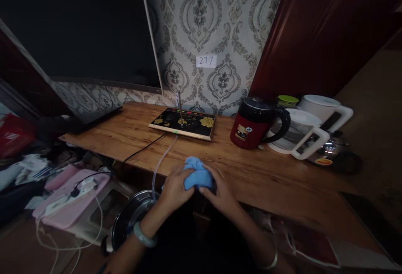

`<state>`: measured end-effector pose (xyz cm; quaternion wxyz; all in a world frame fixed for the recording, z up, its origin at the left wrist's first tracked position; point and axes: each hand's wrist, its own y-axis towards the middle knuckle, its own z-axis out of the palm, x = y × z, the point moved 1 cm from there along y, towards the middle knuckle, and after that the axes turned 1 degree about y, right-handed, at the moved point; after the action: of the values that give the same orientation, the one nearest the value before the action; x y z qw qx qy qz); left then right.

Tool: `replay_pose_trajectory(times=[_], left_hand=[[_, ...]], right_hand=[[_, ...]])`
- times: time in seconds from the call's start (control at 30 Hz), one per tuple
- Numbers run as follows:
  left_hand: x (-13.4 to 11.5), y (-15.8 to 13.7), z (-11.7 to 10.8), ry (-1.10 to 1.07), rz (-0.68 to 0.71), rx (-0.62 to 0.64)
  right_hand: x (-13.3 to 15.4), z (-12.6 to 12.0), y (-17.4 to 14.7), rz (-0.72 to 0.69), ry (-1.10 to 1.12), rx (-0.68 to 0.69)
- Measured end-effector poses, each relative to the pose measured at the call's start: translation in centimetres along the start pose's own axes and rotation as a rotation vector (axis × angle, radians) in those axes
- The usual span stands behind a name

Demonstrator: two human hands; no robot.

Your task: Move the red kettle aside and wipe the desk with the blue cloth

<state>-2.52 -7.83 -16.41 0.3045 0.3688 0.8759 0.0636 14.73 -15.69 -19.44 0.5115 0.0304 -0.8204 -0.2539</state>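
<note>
Blue cloth (197, 173) clamped by left hand (176, 190), right hand (221, 192) at wooden table (251, 169) front edge.

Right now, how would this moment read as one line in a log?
left hand: on blue cloth | right hand: on blue cloth | cloth: bunched at wooden table front edge | red kettle: behind, untouched

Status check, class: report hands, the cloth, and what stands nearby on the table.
Left hand and right hand both gripping blue cloth at wooden table edge. Red kettle and tea tray stand behind, apart.
</note>
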Motion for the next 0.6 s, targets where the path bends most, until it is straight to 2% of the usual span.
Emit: replay_pose_trajectory(times=[0.07, 0.13, 0.23, 0.3, 0.4, 0.47, 0.6], left_hand=[[0.2, 0.8, -1.6, 0.028, 0.004, -0.126], [0.2, 2.0, -2.6, 0.054, 0.036, -0.189], [0.7, 3.8, -2.6, 0.080, 0.086, -0.123], [1.9, 4.4, -2.0, 0.067, 0.109, -0.085], [5.3, 4.0, -1.1, -0.011, 0.085, -0.178], [8.2, 3.5, -0.9, -0.075, 0.001, -0.283], [13.6, 3.1, -1.7, -0.152, -0.217, -0.479]], right_hand=[[1.1, 0.5, 1.5, -0.103, -0.047, -0.023], [1.3, 0.6, 3.4, -0.179, -0.105, -0.089], [-0.5, 0.3, 6.0, -0.209, -0.238, -0.139], [-2.4, 0.2, 7.0, -0.148, -0.345, -0.131], [-4.6, 0.9, 7.6, -0.096, -0.438, -0.075], [-5.0, 2.0, 8.1, -0.026, -0.504, 0.021], [-3.9, 4.9, 10.2, 0.254, -0.655, 0.280]])
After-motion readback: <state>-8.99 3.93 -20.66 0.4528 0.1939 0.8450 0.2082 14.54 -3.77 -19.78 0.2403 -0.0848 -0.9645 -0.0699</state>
